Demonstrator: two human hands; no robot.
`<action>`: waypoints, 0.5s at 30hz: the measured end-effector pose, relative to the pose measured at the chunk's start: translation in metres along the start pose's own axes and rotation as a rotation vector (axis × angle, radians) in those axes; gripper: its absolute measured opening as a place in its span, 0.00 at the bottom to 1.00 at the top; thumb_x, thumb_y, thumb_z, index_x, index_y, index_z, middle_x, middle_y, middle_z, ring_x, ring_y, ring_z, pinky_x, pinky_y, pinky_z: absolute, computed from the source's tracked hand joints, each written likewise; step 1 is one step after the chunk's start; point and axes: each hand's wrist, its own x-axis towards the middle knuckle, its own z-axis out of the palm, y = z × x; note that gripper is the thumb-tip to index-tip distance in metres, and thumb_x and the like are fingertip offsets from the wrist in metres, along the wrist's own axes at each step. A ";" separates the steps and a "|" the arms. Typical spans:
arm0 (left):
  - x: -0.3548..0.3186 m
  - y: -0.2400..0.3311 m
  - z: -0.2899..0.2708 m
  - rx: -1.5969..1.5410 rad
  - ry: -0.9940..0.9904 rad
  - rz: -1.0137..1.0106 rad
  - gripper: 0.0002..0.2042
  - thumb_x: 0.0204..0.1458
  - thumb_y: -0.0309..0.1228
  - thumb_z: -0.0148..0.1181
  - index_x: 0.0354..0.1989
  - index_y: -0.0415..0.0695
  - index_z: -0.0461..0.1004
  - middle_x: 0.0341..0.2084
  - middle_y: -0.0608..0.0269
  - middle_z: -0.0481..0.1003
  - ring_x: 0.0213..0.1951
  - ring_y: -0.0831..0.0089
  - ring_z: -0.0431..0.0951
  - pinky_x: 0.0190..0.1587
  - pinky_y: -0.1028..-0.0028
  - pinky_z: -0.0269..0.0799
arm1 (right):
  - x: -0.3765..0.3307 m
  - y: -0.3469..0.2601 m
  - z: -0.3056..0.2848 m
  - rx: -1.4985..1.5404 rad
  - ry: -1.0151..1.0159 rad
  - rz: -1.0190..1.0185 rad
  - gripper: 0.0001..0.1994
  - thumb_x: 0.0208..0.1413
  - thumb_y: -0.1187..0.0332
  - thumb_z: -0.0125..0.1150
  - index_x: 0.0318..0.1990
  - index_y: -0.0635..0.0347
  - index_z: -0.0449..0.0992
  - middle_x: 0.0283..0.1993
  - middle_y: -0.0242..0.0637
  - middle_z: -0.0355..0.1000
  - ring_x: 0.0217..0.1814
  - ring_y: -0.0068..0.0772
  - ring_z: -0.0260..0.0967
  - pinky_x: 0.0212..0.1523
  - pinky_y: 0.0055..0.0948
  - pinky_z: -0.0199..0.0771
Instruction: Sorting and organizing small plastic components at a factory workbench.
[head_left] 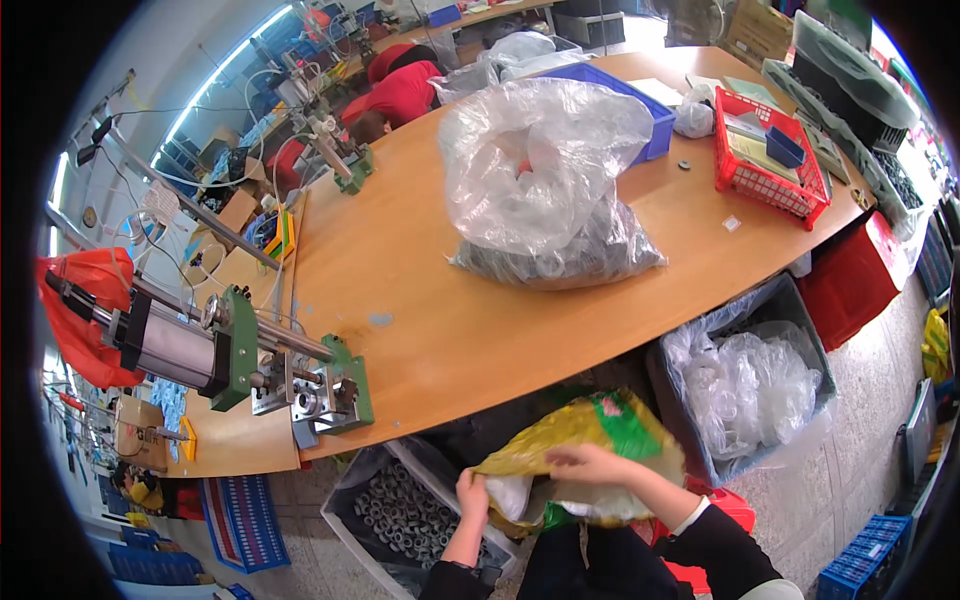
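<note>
A yellow and green plastic sack [540,432] lies across my lap below the table's front edge, its mouth gaping toward me with a white lining showing. My left hand [472,492] is closed on the left rim of the sack. Over the sack's opening, my right hand [585,464] reaches leftward with its fingers outstretched; nothing shows in it. To the left of the sack, a grey bin [345,535] holds many small grey ring-shaped parts [405,510].
On the wooden table [420,330] stand a green-framed press [240,345], a clear bag of dark parts [560,250], a blue bin [660,135] and a red basket [735,185]. A grey bin of plastic bags [740,390] sits at right. Another person [400,95] bends beyond the table.
</note>
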 end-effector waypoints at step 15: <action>0.108 -0.035 -0.016 0.381 -0.308 0.450 0.14 0.38 0.16 0.44 0.29 0.42 0.76 0.30 0.50 0.68 0.36 0.56 0.70 0.41 0.71 0.65 | 0.173 0.043 -0.112 -0.675 0.681 0.089 0.23 0.47 0.57 0.52 0.51 0.53 0.64 0.57 0.57 0.50 0.58 0.59 0.48 0.56 0.44 0.52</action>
